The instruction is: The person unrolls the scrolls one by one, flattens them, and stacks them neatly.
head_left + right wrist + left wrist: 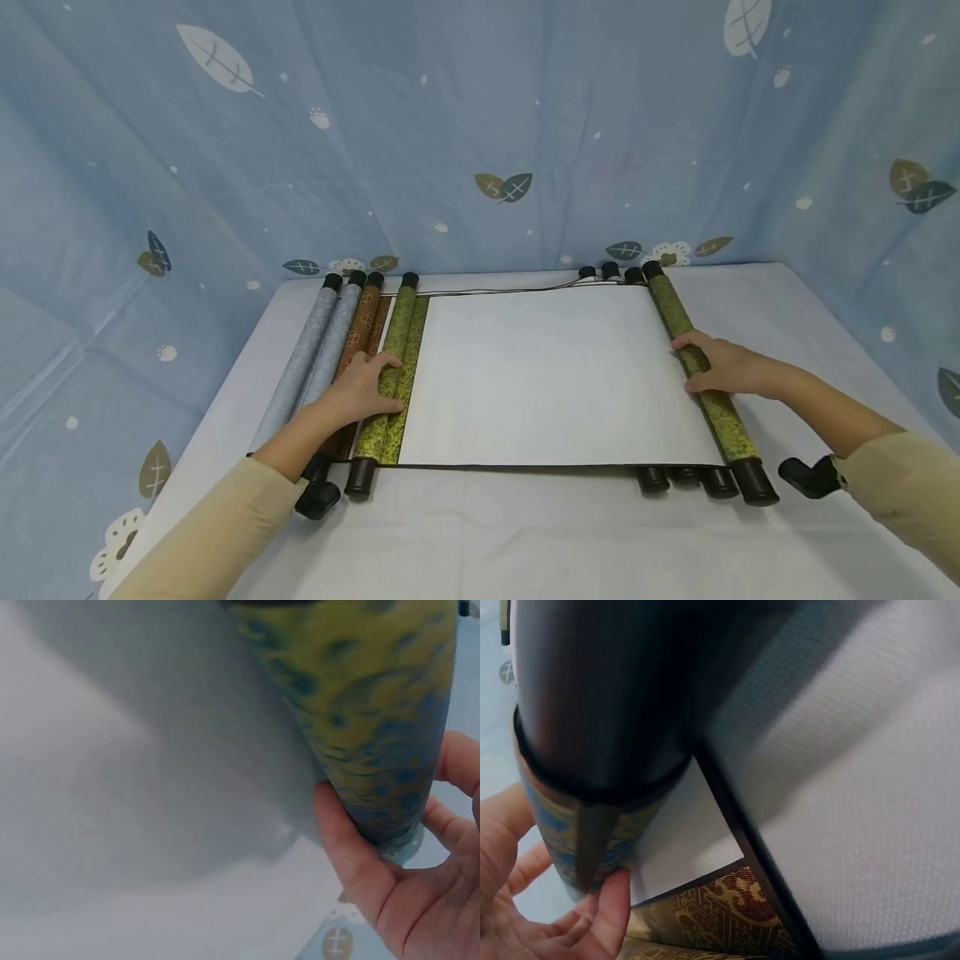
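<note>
This looks like a staged recording corner rather than a lived-in room. A blue cloth (480,125) printed with leaves and small white flowers hangs as a backdrop on three sides, creased and draped, hiding whatever walls stand behind it. In front of it a table (787,317) is covered in plain white, with nothing domestic on it, only hanging scrolls (341,350) laid side by side, one (551,375) spread open across the middle. Small black cameras (806,477) are strapped at the person's wrists. The wrist views are too close and blurred to add anything about the place; it is probably a studio or lab booth.
</note>
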`<state>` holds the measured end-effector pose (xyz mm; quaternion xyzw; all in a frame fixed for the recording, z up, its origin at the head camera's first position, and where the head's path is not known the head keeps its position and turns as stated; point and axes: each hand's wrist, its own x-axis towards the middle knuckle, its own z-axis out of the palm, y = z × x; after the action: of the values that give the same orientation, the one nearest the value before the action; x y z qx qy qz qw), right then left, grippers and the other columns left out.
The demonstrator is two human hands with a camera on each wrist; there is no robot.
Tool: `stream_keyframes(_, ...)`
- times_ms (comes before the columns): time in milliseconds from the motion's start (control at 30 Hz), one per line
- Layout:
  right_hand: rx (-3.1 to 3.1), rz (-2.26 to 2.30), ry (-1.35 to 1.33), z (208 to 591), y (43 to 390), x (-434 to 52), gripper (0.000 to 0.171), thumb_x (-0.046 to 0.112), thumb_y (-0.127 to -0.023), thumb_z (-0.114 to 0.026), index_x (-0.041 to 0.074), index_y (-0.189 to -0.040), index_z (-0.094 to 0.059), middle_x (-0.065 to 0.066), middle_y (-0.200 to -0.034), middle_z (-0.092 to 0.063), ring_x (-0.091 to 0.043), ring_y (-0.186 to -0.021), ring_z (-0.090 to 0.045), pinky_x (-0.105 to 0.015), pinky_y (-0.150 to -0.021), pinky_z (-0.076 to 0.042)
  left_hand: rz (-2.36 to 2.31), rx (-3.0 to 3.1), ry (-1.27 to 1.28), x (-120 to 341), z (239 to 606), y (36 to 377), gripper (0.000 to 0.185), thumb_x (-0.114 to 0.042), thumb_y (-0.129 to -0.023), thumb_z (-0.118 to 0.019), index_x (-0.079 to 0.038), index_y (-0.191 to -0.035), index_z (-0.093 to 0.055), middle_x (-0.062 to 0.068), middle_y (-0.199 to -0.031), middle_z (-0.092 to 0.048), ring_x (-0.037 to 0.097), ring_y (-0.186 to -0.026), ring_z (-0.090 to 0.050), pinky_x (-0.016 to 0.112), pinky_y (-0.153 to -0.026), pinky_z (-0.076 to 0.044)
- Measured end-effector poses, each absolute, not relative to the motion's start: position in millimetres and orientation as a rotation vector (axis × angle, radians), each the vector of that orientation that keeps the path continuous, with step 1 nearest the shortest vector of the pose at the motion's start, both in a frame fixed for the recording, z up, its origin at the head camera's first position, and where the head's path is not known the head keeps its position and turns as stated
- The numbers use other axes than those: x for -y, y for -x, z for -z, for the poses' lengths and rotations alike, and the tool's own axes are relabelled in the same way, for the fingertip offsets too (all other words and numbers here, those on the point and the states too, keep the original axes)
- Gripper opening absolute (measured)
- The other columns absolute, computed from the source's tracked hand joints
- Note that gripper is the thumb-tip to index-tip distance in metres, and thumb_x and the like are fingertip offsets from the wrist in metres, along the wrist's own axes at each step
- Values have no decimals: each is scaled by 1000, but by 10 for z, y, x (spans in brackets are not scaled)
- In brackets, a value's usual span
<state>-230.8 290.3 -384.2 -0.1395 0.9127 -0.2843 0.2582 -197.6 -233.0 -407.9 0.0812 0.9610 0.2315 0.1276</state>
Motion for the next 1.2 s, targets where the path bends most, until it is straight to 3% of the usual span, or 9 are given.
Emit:
stream_keyframes(100,-2480,770,400,3858,2302,-2950,57,14,-90,-58,-4,-137,-30,-38,-139,-25,-40,-101,-44,-41,-74,-39,-663,-2792,-226,2325,4067,1978,62,-19,-79,-76,-8,-131,-45,39,-128,-32,33,-78,-56,40,-61,-46)
stream_keyframes(167,-2468,777,396,3867,2294,-2975,53,13,-91,-54,-4,-136,-31,-39,-142,-20,-49,-118,-34,-46,-81,-40,-667,-2778,-224,2323,4059,1976,59,-17,-81,-74,-7,-131,-45,41,-128,-31,28,-67,-54,36,-56,-44)
stream_keyframes(400,-2425,851,331,3890,2271,-3025,55,14,-92,-56,-4,-137,-29,-38,-142,-17,-38,-98,-42,-39,-69,-39,-654,-2765,-245,2331,4044,1978,57,-16,-83,-70,-8,-132,-43,41,-128,-35,23,-63,-50,34,-53,-39)
stream_keyframes(633,-2496,913,345,3888,2271,-3075,58,11,-86,-64,-4,-134,-34,-41,-143,-11,-60,-127,-16,-61,-87,-37,-781,-2789,-243,2410,4101,1991,55,-10,-80,-69,-7,-130,-47,34,-117,-48,35,-81,-50,35,-56,-39)
stream_keyframes(733,-2474,970,269,3892,2280,-3112,59,9,-87,-59,-1,-137,-30,-40,-139,-18,-46,-91,-49,-49,-71,-44,-840,-2791,-257,2447,4101,2003,54,-9,-80,-69,-5,-130,-49,33,-114,-52,40,-92,-48,35,-56,-40)
stream_keyframes(833,-2431,1012,243,3898,2298,-3144,59,9,-89,-52,0,-141,-25,-39,-137,-21,-34,-69,-43,-40,-60,-39,-846,-2798,-235,2478,4081,2006,54,-8,-80,-67,-5,-131,-48,33,-118,-52,35,-83,-47,34,-53,-38)
stream_keyframes(933,-2393,1009,280,3908,2314,-3150,54,11,-94,-47,0,-142,-24,-39,-142,-14,-48,-102,-43,-47,-73,-41,-832,-2797,-194,2495,4055,2002,55,-8,-80,-64,-7,-133,-47,35,-125,-46,28,-71,-43,33,-50,-36)
stream_keyframes(1000,-2382,993,316,3916,2324,-3137,53,12,-95,-47,-2,-141,-24,-39,-146,-3,-58,-125,-18,-56,-84,-36,-796,-2802,-179,2498,4043,1993,56,-9,-80,-63,-8,-134,-46,37,-128,-42,24,-65,-41,32,-49,-35)
stream_keyframes(1200,-2432,1012,323,3953,2326,-3070,67,13,-85,-68,-3,-136,-29,-39,-146,-6,-60,-130,-7,-69,-92,-27,-664,-2861,-181,2497,4070,1974,59,-12,-80,-64,-8,-135,-45,45,-133,-28,15,-50,-28,31,-46,-30)
